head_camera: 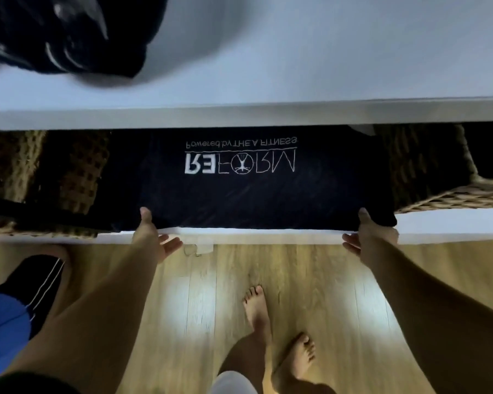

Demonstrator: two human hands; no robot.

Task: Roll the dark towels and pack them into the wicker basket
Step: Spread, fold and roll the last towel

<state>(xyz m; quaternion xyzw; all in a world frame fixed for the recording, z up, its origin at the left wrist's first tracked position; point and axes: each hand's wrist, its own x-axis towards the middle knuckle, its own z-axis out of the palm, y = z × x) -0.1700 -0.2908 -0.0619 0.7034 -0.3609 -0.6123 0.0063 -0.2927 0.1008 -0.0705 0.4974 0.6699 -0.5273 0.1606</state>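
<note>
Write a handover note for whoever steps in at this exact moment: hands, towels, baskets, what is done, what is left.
Left hand: thumb on the near edge of the spread towel, fingers straight below the shelf edge.
Right hand: the same at the towel's other near corner.
The spread towel lies flat, logo up, on the lower shelf between the left wicker basket and the right wicker basket.
A pile of dark towels sits on the white tabletop.
Done: one towel laid flat. No rolled towel shows, and the baskets' contents are unclear.
Left: roll this towel, pack it, then do the pile.
</note>
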